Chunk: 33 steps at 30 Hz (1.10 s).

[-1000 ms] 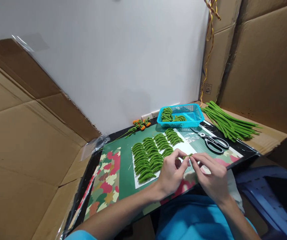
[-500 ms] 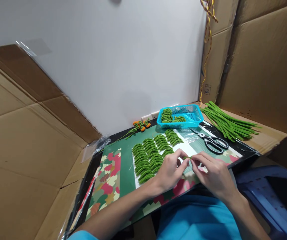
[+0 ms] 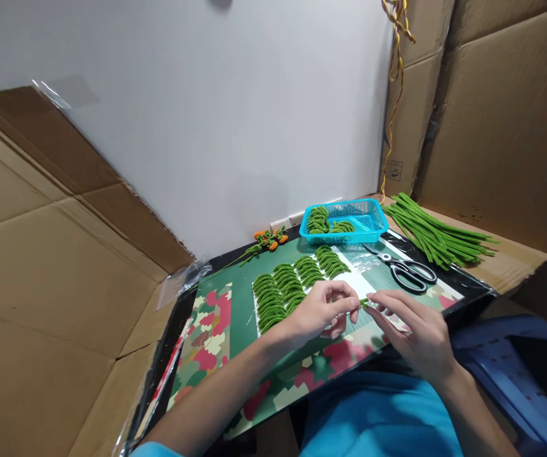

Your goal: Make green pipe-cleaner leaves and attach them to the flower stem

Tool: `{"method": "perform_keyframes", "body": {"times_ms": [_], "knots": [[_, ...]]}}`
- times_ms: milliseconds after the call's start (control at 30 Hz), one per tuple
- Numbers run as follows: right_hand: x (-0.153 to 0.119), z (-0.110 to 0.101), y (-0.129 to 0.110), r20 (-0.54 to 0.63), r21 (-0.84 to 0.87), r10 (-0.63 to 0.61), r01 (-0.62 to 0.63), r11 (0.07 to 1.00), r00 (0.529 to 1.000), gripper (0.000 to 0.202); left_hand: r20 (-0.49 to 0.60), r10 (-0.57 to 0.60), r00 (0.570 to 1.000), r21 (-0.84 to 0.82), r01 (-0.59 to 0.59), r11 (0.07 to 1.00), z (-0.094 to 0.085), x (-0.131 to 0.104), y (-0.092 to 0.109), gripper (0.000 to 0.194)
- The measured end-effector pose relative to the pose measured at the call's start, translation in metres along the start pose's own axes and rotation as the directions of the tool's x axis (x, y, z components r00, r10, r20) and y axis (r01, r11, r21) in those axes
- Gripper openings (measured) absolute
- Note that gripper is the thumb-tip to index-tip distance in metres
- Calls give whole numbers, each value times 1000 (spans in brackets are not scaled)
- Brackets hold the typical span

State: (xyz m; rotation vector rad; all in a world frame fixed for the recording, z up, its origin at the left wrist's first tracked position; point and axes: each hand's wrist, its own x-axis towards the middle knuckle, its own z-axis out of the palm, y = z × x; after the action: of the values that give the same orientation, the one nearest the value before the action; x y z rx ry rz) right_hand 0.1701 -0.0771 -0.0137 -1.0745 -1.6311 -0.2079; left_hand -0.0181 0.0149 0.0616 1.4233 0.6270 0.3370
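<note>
A short green pipe cleaner piece [image 3: 363,303] is pinched between the fingertips of my left hand [image 3: 328,308] and my right hand [image 3: 411,327]. Most of it is covered by the fingers, so its exact shape does not show. Beside my left hand, several rows of curved green pipe cleaner pieces [image 3: 270,301] lie on a white sheet [image 3: 356,279]. My left wrist and hand hide the nearest part of those rows. Scissors [image 3: 409,274] with black and white handles rest just beyond my right hand.
A blue plastic basket [image 3: 369,238] holding more green pieces stands at the back. A bundle of long green pipe cleaners [image 3: 440,231] lies at the right. Orange flowers on green stems [image 3: 271,238] are near the wall. Cardboard panels [image 3: 502,127] flank the table; a blue stool [image 3: 506,368] is lower right.
My left hand has turned slightly and its fingers have shifted, and the fingers of my right hand have straightened somewhat. The green piece between them shows a little more.
</note>
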Motion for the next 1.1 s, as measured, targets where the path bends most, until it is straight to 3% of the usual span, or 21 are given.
{"method": "perform_keyframes", "body": {"times_ms": [133,267,333,400,433,500,600,667,700,767,833,900,967,1033,1100], "knots": [[-1,0,0,-35,-59,-55,53,997,998,25,38,-43,998,-46,44,998,1,-3,5,40],[0,1,-1,9,-33,-49,50,998,999,23,84,-1,996,-49,6,999,4,-4,4,43],[2,1,-4,45,64,14,-17,998,999,18,83,40,996,31,-42,999,6,-6,2,41],[3,2,-9,90,214,133,-149,965,987,14,75,107,991,234,-122,964,7,-9,1,32],[4,4,-12,123,293,216,-243,925,969,15,80,171,982,382,-189,905,7,-11,1,26],[4,9,-17,213,449,410,-461,765,887,21,148,326,934,675,-337,657,7,-13,1,18],[1,17,-20,450,608,605,-722,331,657,34,344,416,842,866,-456,207,3,-13,2,22],[0,20,-20,558,626,613,-769,131,559,40,417,393,820,877,-476,62,0,-11,2,27],[0,21,-20,567,623,611,-773,121,553,40,422,394,817,878,-477,48,-2,-10,1,28],[1,19,-19,481,614,618,-742,268,622,35,351,436,829,880,-451,147,-3,-9,-1,28],[3,15,-18,321,556,586,-649,520,744,25,188,446,875,836,-381,396,-2,-9,-3,24],[3,12,-16,184,449,481,-509,735,857,15,40,333,942,645,-279,712,2,-8,-6,27],[2,11,-14,120,352,342,-362,863,932,11,-7,168,986,334,-156,930,7,-6,-9,37],[0,11,-12,112,291,231,-254,922,966,14,-16,77,997,70,-76,995,11,-4,-13,43],[-2,13,-9,118,256,180,-205,945,976,18,-27,45,999,-84,-47,995,14,-2,-17,45]]}}
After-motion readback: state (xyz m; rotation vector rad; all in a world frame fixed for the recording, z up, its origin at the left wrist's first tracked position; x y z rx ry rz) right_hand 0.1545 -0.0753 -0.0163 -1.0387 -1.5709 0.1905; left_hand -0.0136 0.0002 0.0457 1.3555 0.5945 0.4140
